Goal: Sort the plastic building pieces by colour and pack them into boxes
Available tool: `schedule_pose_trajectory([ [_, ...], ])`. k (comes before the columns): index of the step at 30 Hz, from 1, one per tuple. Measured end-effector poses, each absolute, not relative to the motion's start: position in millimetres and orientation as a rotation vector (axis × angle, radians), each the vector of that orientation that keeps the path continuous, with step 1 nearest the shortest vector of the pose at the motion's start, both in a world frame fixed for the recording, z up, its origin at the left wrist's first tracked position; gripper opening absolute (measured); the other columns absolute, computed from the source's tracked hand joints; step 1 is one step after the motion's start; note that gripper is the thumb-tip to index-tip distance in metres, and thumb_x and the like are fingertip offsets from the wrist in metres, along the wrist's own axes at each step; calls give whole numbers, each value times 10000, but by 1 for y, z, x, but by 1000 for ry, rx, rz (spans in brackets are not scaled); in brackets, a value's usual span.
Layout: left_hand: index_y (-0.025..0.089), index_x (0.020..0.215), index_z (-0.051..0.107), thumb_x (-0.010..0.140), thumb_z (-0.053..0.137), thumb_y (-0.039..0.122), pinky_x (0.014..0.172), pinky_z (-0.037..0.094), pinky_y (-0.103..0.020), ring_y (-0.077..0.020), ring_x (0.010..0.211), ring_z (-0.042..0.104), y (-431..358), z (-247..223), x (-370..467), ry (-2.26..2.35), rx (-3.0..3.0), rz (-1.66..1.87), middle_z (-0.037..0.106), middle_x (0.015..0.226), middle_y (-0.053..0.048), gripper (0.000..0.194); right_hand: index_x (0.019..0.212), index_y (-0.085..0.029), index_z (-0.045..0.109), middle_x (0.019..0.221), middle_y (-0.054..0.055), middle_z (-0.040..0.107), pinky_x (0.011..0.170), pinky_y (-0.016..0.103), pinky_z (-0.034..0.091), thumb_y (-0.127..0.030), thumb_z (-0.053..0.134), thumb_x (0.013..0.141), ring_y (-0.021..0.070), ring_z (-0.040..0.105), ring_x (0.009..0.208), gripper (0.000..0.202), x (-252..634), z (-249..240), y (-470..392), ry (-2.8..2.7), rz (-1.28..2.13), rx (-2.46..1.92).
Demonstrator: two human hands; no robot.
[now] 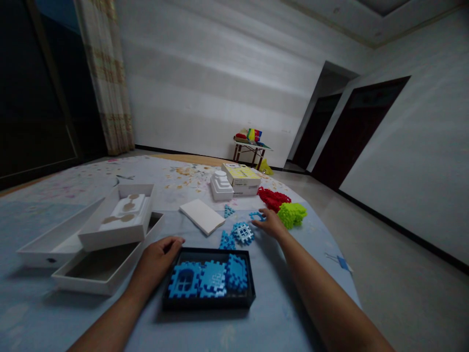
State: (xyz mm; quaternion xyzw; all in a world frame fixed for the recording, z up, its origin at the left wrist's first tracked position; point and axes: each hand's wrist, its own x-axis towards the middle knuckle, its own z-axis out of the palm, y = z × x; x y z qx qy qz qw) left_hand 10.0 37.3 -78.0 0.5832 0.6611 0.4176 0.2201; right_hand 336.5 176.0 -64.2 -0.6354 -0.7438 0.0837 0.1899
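My right hand (270, 222) reaches over the table with its thumb and fingers closed on a small blue ring-shaped piece (256, 215). At the upper left corner of a black box (208, 303), my left hand (161, 254) rests with its fingers together; whether they grip the rim is hidden. Inside the box lie blue interlocking plates (213, 278). Beyond it are a round blue lattice piece (243, 233), more blue pieces (227, 240) and a small blue triangular piece (228, 210).
Red pieces (274, 199) and a lime-green pile (292, 215) lie at the right. White open boxes (115, 239) stand at the left. A flat white box (202, 216), a white stepped object (221, 186) and a yellow-topped box (241, 179) are farther back.
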Motion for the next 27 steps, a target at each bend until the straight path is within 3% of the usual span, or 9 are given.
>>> schedule_pose_trajectory([
  [5, 207, 783, 704, 759, 469, 537, 709, 462, -262, -229, 793, 653, 39, -81, 9, 1829, 1603, 1128, 734, 787, -13, 406, 1218, -162, 531, 1061, 109, 587, 819, 288, 431, -536, 604, 723, 200, 592, 927, 625, 315, -48, 141, -2093, 295, -1641],
  [16, 210, 813, 703, 752, 471, 540, 773, 447, -272, -241, 889, 642, 39, -80, 9, 1831, 1584, 1140, 735, 868, -27, 408, 1142, -214, 558, 1082, 103, 532, 852, 326, 395, -541, 607, 715, 251, 507, 1065, 540, 292, -54, 118, -2240, 175, -1734],
  [22, 212, 805, 705, 750, 470, 537, 778, 446, -278, -244, 887, 641, 39, -79, 11, 1838, 1579, 1138, 735, 862, -25, 405, 1125, -184, 521, 1107, 133, 549, 808, 346, 409, -632, 631, 640, 282, 514, 1054, 669, 284, -56, 115, -2220, 167, -1772],
  [27, 210, 803, 707, 745, 476, 533, 773, 453, -272, -242, 877, 645, 39, -79, 10, 1838, 1577, 1150, 736, 861, -25, 402, 1125, -168, 504, 1061, 130, 603, 794, 326, 407, -459, 637, 697, 258, 561, 987, 534, 281, -57, 116, -2295, 158, -1755],
])
